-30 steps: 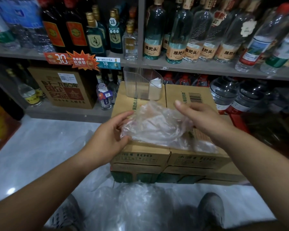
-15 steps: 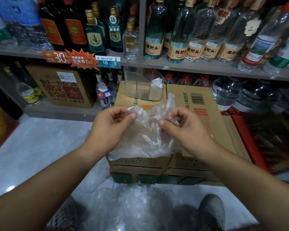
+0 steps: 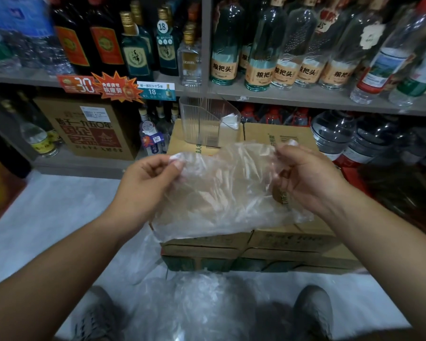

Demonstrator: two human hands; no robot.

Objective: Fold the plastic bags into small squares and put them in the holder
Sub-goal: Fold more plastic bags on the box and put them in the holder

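plastic bag (image 3: 221, 190) stretched in left hand (image 3: 145, 183) and right hand (image 3: 308, 178) grip, over cardboard boxes (image 3: 280, 239), holder (image 3: 208, 124) behind

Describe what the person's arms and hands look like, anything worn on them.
Both forearms are bare, with no sleeves in view. The left hand and right hand wear no gloves, and no rings, watch or bracelet show. Fingernails look short and unpainted.

Both forearms are bare, no sleeves in view; grey shoes (image 3: 314, 313) with laces on the feet.
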